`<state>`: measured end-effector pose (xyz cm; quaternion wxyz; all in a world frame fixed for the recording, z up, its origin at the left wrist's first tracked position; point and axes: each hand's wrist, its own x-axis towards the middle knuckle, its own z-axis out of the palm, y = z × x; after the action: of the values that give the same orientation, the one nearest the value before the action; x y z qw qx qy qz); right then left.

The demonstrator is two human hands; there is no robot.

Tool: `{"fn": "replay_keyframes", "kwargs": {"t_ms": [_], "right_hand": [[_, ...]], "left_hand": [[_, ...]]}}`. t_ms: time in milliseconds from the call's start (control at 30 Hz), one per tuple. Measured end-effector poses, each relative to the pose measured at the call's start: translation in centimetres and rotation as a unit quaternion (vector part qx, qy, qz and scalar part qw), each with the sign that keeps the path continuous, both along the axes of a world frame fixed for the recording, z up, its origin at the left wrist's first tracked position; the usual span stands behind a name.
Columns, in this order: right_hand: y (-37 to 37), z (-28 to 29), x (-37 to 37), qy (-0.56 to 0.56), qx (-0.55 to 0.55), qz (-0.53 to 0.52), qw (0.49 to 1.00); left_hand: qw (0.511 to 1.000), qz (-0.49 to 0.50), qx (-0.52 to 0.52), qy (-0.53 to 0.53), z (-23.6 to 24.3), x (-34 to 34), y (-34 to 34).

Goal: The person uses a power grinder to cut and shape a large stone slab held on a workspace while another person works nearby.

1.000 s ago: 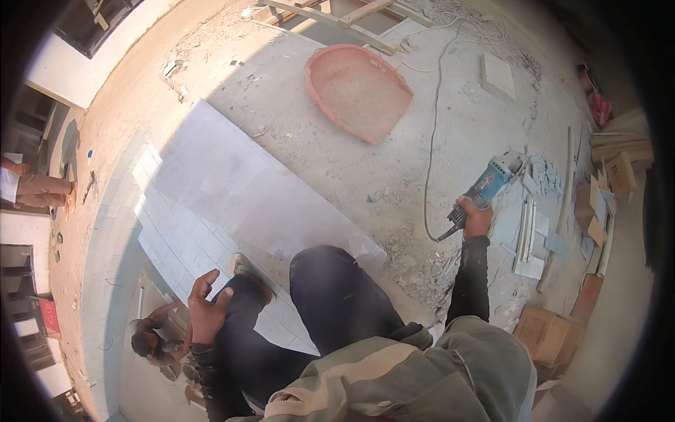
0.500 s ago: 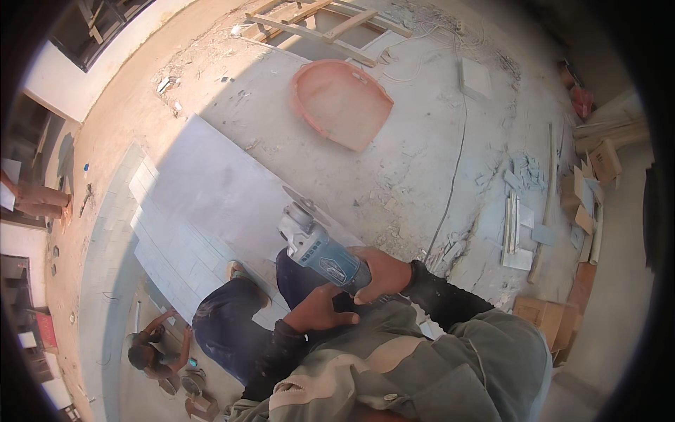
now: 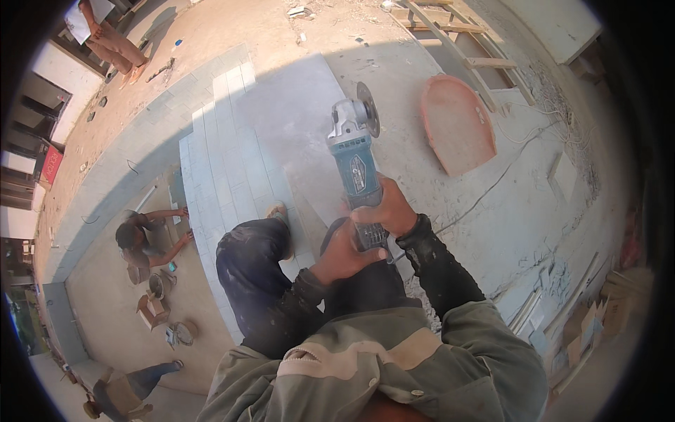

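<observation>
Both hands grip a teal angle grinder [image 3: 355, 165], tilted upright over my legs with its silver head and disc [image 3: 368, 111] at the top. My right hand [image 3: 390, 209] is wrapped round the middle of its body. My left hand [image 3: 343, 253] holds the dark rear handle, its thumb lying across the lower end. A power cord [image 3: 455, 219] runs off to the right. Behind the grinder lies a pale smooth sheet [image 3: 278, 102], with rows of light blue-grey tiles [image 3: 225, 176] beside my bent legs.
A person [image 3: 140, 239] crouches left near buckets [image 3: 160, 287]; another [image 3: 126, 387] is at bottom left, a third [image 3: 116, 46] at top left. A pink tub [image 3: 457, 123], wooden frame [image 3: 492, 62] over an opening and scattered cardboard [image 3: 590, 330] lie around, with rubble on the floor.
My right hand has brought the grinder inward from the right and upright, and my left hand has closed on it. The view has turned toward the left side of the yard.
</observation>
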<state>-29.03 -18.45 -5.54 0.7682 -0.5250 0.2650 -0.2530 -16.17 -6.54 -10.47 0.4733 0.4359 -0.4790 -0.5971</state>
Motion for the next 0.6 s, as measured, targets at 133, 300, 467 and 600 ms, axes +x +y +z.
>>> {"fn": "replay_keyframes", "kwargs": {"t_ms": [133, 300, 467, 600], "right_hand": [[-3.9, -3.0, 0.0, -0.037, 0.114, 0.039, 0.992], [-7.9, -6.2, 0.0, -0.061, 0.32, 0.07, 0.943], [-6.8, -8.8, 0.1, -0.097, 0.275, 0.021, 0.956], [-5.3, -5.3, 2.5, -0.038, 0.138, -0.054, 0.988]], "left_hand": [[0.999, -0.04, 0.003, 0.0, -1.7, 1.1, -1.8], [0.951, -0.014, 0.04, 0.307, -2.5, 0.3, -3.0], [0.943, 0.037, 0.159, 0.291, -4.2, -0.4, -4.6], [0.987, 0.151, 0.024, 0.045, -4.3, -0.5, -5.1]]}}
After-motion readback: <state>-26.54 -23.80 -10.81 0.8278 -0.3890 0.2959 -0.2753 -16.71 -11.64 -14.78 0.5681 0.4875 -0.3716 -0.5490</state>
